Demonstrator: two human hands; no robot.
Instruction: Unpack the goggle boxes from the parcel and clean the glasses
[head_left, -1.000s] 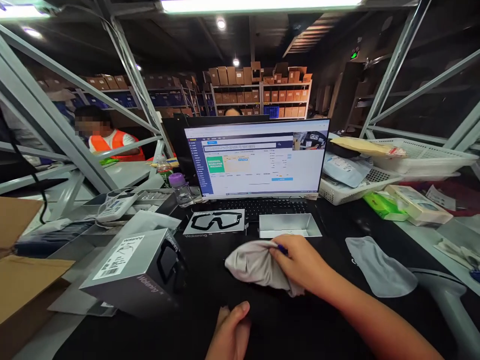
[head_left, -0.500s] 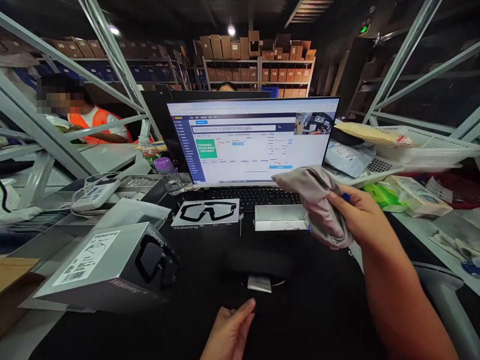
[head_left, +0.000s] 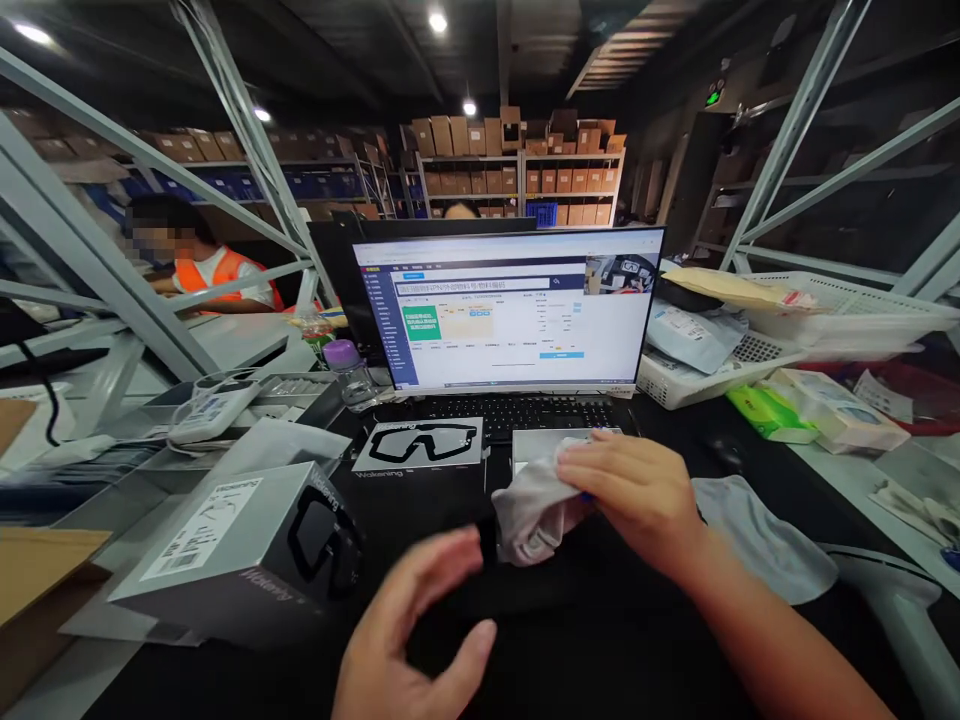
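My right hand [head_left: 637, 495] is closed on a bunched grey cloth [head_left: 529, 505], which hangs over the black mat [head_left: 300, 665]. To its left my left hand [head_left: 412, 620] is open, fingers curved and thumb apart, a little blurred and holding nothing. A second grey cloth [head_left: 765, 535] lies spread under and beyond my right forearm. Behind the held cloth, a shallow white box [head_left: 529, 436] is partly hidden. A flat card [head_left: 420, 443] printed with black goggles lies near the keyboard. At left stands a grey Wakening box [head_left: 217, 545] with a barcode label.
A monitor [head_left: 495, 330] and keyboard [head_left: 517, 412] stand at the back. White baskets [head_left: 679, 385], packets [head_left: 772, 413] and a scanner [head_left: 892, 590] are at right. A purple-capped bottle [head_left: 349, 372] is at back left. A person in an orange vest [head_left: 232, 275] sits beyond the frame.
My right hand has brought the bunched cloth down and left, in front of the white box. My left hand has opened and come up leftward. The spread cloth at right now shows. The view has tilted up.
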